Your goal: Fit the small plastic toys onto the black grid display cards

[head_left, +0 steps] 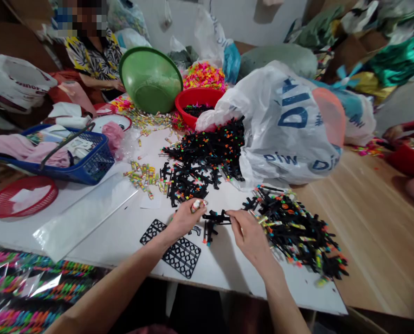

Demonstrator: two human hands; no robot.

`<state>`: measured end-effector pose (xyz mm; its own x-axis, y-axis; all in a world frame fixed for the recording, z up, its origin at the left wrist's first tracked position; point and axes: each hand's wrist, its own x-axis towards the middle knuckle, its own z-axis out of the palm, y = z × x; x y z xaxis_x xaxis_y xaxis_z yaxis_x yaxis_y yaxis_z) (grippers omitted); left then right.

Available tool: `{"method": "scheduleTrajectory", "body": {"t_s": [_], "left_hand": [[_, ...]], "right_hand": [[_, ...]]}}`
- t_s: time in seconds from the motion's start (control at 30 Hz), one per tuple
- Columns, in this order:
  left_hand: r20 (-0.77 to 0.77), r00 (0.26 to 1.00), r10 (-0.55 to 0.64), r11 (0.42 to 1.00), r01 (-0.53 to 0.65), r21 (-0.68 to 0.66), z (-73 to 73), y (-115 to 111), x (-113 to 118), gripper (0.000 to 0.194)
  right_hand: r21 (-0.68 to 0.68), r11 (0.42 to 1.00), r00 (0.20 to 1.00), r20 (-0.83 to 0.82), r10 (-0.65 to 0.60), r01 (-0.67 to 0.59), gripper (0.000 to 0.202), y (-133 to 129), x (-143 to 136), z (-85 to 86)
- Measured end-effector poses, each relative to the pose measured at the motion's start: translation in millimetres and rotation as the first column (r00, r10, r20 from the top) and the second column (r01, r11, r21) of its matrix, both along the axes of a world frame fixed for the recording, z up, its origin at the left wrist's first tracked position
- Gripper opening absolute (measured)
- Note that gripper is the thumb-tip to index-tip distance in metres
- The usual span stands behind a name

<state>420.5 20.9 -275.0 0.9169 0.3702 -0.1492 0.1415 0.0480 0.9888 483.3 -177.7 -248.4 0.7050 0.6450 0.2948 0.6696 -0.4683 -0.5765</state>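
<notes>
My left hand [187, 218] is closed around a small patterned tube [197, 204] with a pale end. Pinched in the fingers of my right hand [248, 230] is a black toy gun [216, 217], held just above the white table between my hands. Another black toy part with an orange tip hangs or lies right below it; I cannot tell which. A black plastic grid [179, 253] lies partly under my left wrist. Beyond my left hand is a pile of black toy guns [207, 148], and small yellow tubes [142, 178] lie loose to its left.
A heap of toy guns with tubes [297, 229] spreads on the right. A white plastic bag [280, 125] stands behind it. Further back are a red basin [189, 118] and a tilted green basin [151, 81]. A blue basket [97, 157] sits left. A person [95, 60] sits across.
</notes>
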Motion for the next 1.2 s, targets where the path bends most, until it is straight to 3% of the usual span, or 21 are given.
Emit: {"method": "scheduleTrajectory", "body": {"t_s": [0.1, 0.17, 0.23, 0.3, 0.37, 0.47, 0.57, 0.63, 0.83, 0.93, 1.07, 1.13, 1.2], "left_hand": [[-0.057, 0.998, -0.018, 0.988, 0.009, -0.156, 2.0, -11.1, -14.9, 0.036], [-0.055, 0.998, 0.031, 0.979, -0.042, -0.2, 5.9, -13.8, -24.5, 0.037], [-0.025, 0.997, 0.067, 0.979, -0.071, -0.19, 9.4, -14.4, -31.7, 0.036], [0.003, 0.996, 0.093, 0.986, -0.091, -0.141, 11.4, -14.6, -36.7, 0.036], [0.024, 0.996, 0.09, 0.992, -0.087, -0.092, 12.1, -14.5, -40.9, 0.036], [0.041, 0.998, 0.044, 0.997, -0.041, -0.058, 12.9, -13.5, -47.4, 0.038], [0.065, 0.998, 0.008, 1.0, -0.009, 0.004, 14.5, -12.2, -53.2, 0.036], [0.075, 0.997, 0.008, 0.999, -0.012, 0.047, 15.7, -12.0, -55.9, 0.032], [0.056, 0.998, -0.021, 0.978, 0.009, 0.21, 18.9, -12.6, -59.4, 0.024], [0.15, 0.988, -0.033, 0.921, -0.028, 0.388, 14.2, -15.5, -65.2, 0.022], [0.272, 0.949, -0.16, 0.774, -0.051, 0.631, -3.9, -25.8, -79.8, 0.037], [0.25, 0.949, -0.19, 0.756, -0.021, 0.655, -11.6, -30.0, -83.2, 0.044], [0.215, 0.956, -0.201, 0.784, 0.026, 0.62, -13.9, -30.1, -80.6, 0.047]], "right_hand": [[0.182, 0.976, 0.972, -0.22, -0.079, 0.12, 0.025, 7.4, -12.1, 0.6], [0.326, 0.898, 0.886, -0.446, -0.129, 0.295, 0.037, 20.5, -19.0, -7.0], [0.411, 0.816, 0.775, -0.628, -0.072, 0.408, 0.051, 37.0, -29.5, -15.0], [0.404, 0.817, 0.706, -0.708, -0.005, 0.411, 0.044, 51.9, -43.0, -17.7], [0.359, 0.835, 0.699, -0.714, -0.042, 0.417, 0.032, 60.9, -55.4, -13.0], [0.376, 0.778, 0.722, -0.678, -0.14, 0.504, 0.029, 62.6, -65.4, 1.2], [0.404, 0.79, 0.741, -0.665, -0.093, 0.462, 0.026, 60.7, -69.7, 7.8], [0.388, 0.799, 0.714, -0.696, -0.073, 0.46, 0.026, 61.6, -73.4, 4.5], [0.315, 0.73, 0.61, -0.773, -0.175, 0.607, 0.035, 66.3, -85.3, -9.2], [0.301, 0.699, 0.59, -0.779, -0.211, 0.648, 0.036, 68.2, -88.5, -10.7], [0.242, 0.694, 0.592, -0.739, -0.321, 0.678, 0.033, 74.1, -94.4, -19.3], [0.23, 0.699, 0.566, -0.77, -0.294, 0.677, 0.032, 72.9, -94.0, -25.8], [0.277, 0.666, 0.53, -0.822, -0.209, 0.692, 0.032, 62.5, -85.5, -30.7]]}}
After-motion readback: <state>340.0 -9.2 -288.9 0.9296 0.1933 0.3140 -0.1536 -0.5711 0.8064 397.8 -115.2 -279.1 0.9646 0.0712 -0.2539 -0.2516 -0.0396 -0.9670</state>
